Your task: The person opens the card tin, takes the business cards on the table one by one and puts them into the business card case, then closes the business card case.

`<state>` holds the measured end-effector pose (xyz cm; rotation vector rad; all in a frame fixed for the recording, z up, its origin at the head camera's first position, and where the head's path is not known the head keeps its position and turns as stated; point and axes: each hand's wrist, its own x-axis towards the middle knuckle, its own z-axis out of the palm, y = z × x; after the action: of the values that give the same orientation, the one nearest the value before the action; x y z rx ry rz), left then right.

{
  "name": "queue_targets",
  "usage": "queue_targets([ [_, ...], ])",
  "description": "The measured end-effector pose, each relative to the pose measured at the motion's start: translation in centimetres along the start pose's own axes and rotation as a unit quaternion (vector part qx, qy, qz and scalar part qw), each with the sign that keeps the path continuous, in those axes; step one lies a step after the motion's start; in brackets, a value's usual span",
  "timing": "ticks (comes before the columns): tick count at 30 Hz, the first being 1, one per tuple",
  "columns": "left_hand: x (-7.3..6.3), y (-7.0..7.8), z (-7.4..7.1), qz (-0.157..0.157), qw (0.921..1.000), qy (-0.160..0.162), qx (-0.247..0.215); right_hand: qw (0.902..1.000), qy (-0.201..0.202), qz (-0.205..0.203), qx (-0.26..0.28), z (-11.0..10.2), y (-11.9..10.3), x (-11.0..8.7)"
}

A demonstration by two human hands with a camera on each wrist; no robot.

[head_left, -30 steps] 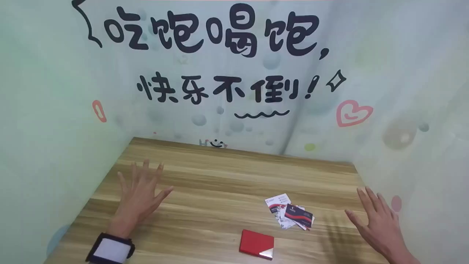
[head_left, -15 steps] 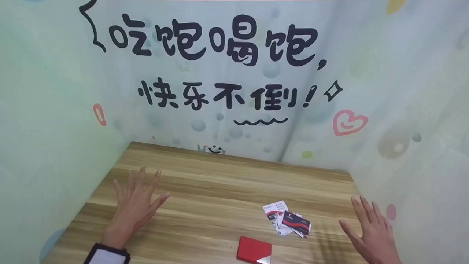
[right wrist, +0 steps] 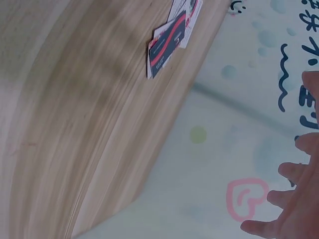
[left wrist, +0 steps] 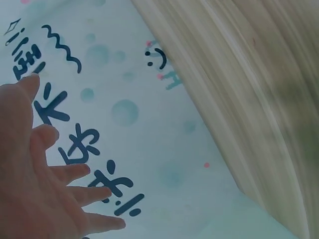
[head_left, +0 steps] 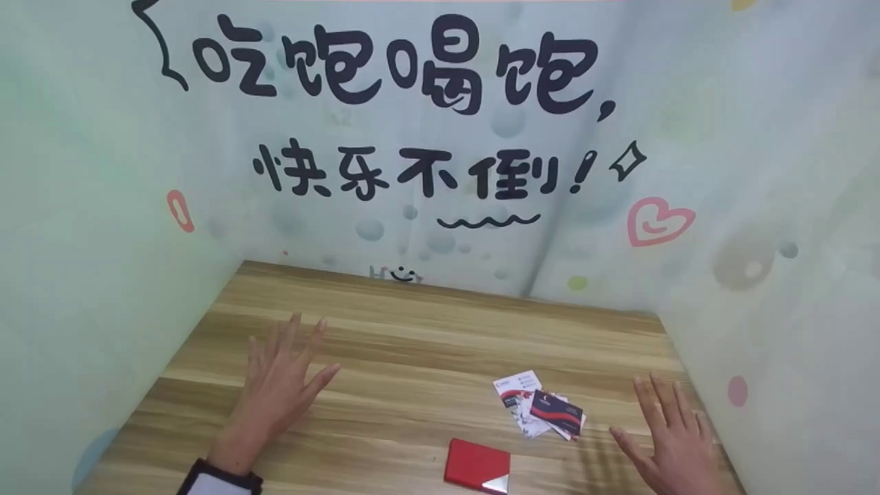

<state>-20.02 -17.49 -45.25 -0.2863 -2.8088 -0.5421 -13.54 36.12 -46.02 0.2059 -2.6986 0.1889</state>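
Note:
My left hand (head_left: pixel 278 388) is over the left part of the table with its fingers spread, holding nothing; the left wrist view also shows the spread fingers (left wrist: pixel 87 195). At the right, my right hand (head_left: pixel 677 440) hovers with fingers spread and nothing in it. Just left of that hand lies a loose pile of business cards (head_left: pixel 558 412), a dark one with a red stripe on top and white ones beneath. Nearer the front edge is a flat red card case (head_left: pixel 476 464) with a silver corner.
The wood-grain table (head_left: pixel 385 344) is enclosed by pale printed curtains (head_left: pixel 412 124) at the back and both sides. A dark strap with a white plate (head_left: pixel 220 479) sits on the left wrist.
Both hands have moved inward a little, the left to the right and the right to the left. The cards and the red case stay where they were; the head view shifts slightly.

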Motion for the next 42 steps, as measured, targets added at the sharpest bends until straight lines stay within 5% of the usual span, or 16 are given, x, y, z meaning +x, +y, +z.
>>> queue_targets([
  [14, 0.2, 5.6, 1.0, 0.102, 0.9946, 0.019, 0.002, 0.9995, 0.015, -0.028, 0.006, 0.8, -3.0, 0.0],
  [25, -0.2, 8.1, 2.4, 0.219, 0.9729, 0.069, -0.027, 0.9977, 0.016, -0.065, 0.008, 2.3, -5.3, -0.3],
  [32, -1.0, 9.9, 5.3, 0.255, 0.9656, 0.031, -0.040, 0.9947, 0.017, -0.100, 0.015, 4.0, -7.4, -0.3],
  [36, -1.4, 10.9, 6.6, 0.283, 0.9582, 0.036, -0.025, 0.9935, 0.009, -0.111, 0.022, 4.8, -8.5, -0.3],
  [42, -2.3, 12.3, 8.1, 0.302, 0.9530, 0.001, -0.029, 0.9917, -0.026, -0.124, 0.023, 5.5, -9.7, -0.5],
])
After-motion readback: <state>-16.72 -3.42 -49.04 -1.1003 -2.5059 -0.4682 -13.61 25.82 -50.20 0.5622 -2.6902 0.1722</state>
